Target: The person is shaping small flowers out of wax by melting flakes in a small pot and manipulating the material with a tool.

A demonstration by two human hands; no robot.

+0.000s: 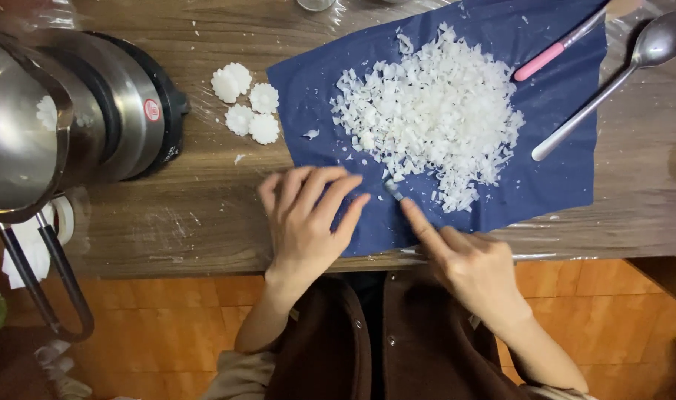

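Observation:
My left hand (306, 218) lies flat, fingers spread, on the near left corner of a dark blue cloth (553, 159). My right hand (468, 263) grips a small blade (393, 190), index finger stretched along it, the tip touching the cloth at the near edge of a heap of white wax flakes (431, 111). Most of the blade's handle is hidden inside the hand.
Several white flower-shaped wax pieces (245, 104) lie on the wooden table (182, 222) left of the cloth. A steel pot on a black hot plate (130, 104) stands at the far left. A pink-handled tool (549, 53) and a long metal spoon (612, 78) rest at the right.

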